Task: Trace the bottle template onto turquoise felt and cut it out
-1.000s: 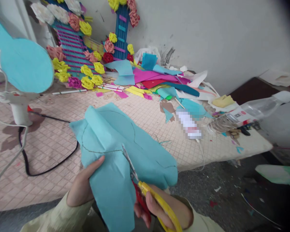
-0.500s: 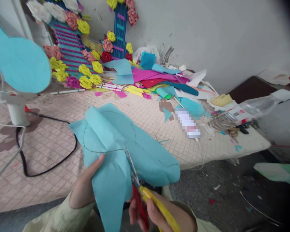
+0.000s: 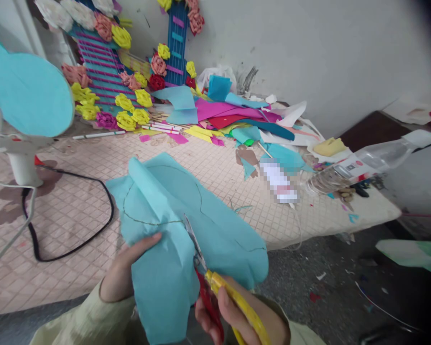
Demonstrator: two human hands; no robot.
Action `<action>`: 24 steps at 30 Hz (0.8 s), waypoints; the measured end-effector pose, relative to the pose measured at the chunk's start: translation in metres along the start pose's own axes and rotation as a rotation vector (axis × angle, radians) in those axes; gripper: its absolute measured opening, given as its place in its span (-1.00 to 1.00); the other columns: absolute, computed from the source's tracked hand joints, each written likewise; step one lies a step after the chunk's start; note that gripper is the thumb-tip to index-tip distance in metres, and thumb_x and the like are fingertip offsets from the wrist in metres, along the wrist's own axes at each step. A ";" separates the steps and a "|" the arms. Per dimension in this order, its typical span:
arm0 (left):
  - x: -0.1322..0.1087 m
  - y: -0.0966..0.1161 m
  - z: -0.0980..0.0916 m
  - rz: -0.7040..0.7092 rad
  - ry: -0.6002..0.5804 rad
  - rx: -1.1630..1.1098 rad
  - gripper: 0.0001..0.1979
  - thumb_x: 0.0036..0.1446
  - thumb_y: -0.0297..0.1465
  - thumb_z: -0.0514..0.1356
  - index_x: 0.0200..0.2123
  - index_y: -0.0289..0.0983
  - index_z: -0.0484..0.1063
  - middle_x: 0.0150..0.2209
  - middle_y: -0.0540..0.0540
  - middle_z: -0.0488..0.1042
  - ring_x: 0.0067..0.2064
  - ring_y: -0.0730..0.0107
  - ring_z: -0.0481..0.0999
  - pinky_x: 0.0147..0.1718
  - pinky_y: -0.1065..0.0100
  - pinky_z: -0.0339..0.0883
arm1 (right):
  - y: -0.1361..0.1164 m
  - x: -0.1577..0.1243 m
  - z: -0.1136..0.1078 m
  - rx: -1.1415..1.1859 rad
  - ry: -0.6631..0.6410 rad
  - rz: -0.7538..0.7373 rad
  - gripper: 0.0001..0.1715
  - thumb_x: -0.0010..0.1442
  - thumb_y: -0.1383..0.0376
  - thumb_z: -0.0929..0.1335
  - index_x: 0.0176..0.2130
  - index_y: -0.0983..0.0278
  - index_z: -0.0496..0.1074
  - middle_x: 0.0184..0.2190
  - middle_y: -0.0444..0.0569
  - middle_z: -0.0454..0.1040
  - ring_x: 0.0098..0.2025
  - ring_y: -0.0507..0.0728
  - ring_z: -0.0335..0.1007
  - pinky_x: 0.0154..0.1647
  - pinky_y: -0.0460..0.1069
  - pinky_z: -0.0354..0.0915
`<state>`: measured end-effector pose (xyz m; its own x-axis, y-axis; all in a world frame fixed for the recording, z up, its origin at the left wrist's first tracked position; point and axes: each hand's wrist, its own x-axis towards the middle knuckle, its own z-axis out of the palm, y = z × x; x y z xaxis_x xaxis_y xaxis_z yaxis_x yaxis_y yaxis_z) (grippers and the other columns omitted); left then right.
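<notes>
A sheet of light blue paper (image 3: 179, 191) with a curved dark outline drawn on it lies over the table's front edge. My left hand (image 3: 129, 266) grips the paper at its lower left, thumb on top and the other fingers hidden beneath. My right hand (image 3: 237, 311) is wrapped round the handles of a pair of scissors (image 3: 233, 299), one handle yellow and one red. One scissor blade shows above the paper, its tip by the drawn line; the other blade is mostly hidden. A cut flap of the paper hangs down between my hands.
Paper scraps (image 3: 222, 112) in several colours pile up at the back. Two blue guitar shapes with paper flowers (image 3: 107, 76) lean on the wall. At left stand a blue-covered fan (image 3: 32, 96) and a black cable (image 3: 75, 249); a plastic bottle (image 3: 366, 163) is at right.
The scissors' tip has shifted slightly up and left along the paper. My left thumb has slid a little to the right, and the hanging flap has swung and spread wider.
</notes>
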<state>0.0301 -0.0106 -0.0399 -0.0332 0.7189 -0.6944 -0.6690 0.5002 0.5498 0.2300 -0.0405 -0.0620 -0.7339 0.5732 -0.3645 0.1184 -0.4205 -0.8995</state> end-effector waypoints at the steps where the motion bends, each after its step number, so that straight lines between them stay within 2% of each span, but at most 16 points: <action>1: 0.000 0.000 -0.001 -0.010 -0.004 -0.004 -0.43 -0.11 -0.47 0.25 0.05 -0.31 0.26 -0.30 -0.10 0.57 -0.22 0.11 0.52 -0.12 0.21 0.36 | 0.003 0.001 -0.001 0.019 0.002 -0.005 -0.30 0.10 -0.21 0.01 -0.49 0.32 0.21 -0.64 -0.15 0.16 -0.65 -0.07 0.11 -0.67 -0.15 0.04; 3: -0.001 0.000 -0.002 -0.033 -0.058 -0.025 -0.45 -0.11 -0.43 0.25 0.03 -0.29 0.29 -0.25 -0.12 0.55 -0.15 0.07 0.48 -0.08 0.20 0.32 | 0.007 0.002 -0.003 0.019 0.026 -0.006 -0.33 0.13 -0.17 0.02 -0.47 0.33 0.22 -0.62 -0.15 0.17 -0.64 -0.09 0.11 -0.65 -0.16 0.07; 6: -0.003 -0.001 -0.002 0.019 -0.149 -0.003 -0.48 -0.13 -0.45 0.27 -0.02 -0.29 0.34 -0.22 -0.13 0.54 -0.07 0.03 0.43 -0.05 0.19 0.28 | 0.007 0.004 -0.004 -0.009 0.036 -0.039 -0.34 0.13 -0.16 0.03 -0.52 0.32 0.20 -0.63 -0.14 0.19 -0.65 -0.08 0.13 -0.66 -0.16 0.08; 10: 0.001 -0.004 -0.002 0.072 -0.134 0.011 -0.51 -0.10 -0.58 0.22 -0.03 -0.24 0.34 -0.21 -0.10 0.54 -0.04 0.06 0.41 -0.07 0.16 0.31 | 0.002 0.007 -0.004 -0.021 0.055 -0.040 -0.32 0.13 -0.17 0.02 -0.55 0.31 0.22 -0.69 -0.15 0.19 -0.68 -0.07 0.15 -0.66 -0.14 0.11; 16: 0.007 0.000 -0.003 0.077 -0.120 -0.017 -0.39 -0.10 -0.60 0.19 0.05 -0.10 0.25 -0.18 -0.03 0.53 -0.01 0.11 0.38 -0.08 0.18 0.33 | -0.006 0.012 -0.003 -0.028 0.032 -0.064 -0.28 0.05 -0.26 0.00 -0.57 0.29 0.17 -0.69 -0.15 0.18 -0.65 -0.06 0.14 -0.59 -0.12 0.16; 24: 0.009 0.000 -0.006 0.066 -0.151 -0.067 -0.46 -0.03 -0.61 0.15 0.05 -0.15 0.27 -0.21 0.01 0.54 -0.07 0.18 0.43 -0.03 0.20 0.27 | -0.018 0.010 -0.001 -0.082 0.037 -0.054 -0.28 0.09 -0.23 -0.04 -0.60 0.28 0.15 -0.71 -0.16 0.14 -0.65 -0.04 0.13 -0.56 -0.10 0.15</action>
<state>0.0253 -0.0075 -0.0487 0.0304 0.8160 -0.5772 -0.7170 0.4201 0.5562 0.2211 -0.0262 -0.0494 -0.7158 0.6194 -0.3225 0.1352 -0.3301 -0.9342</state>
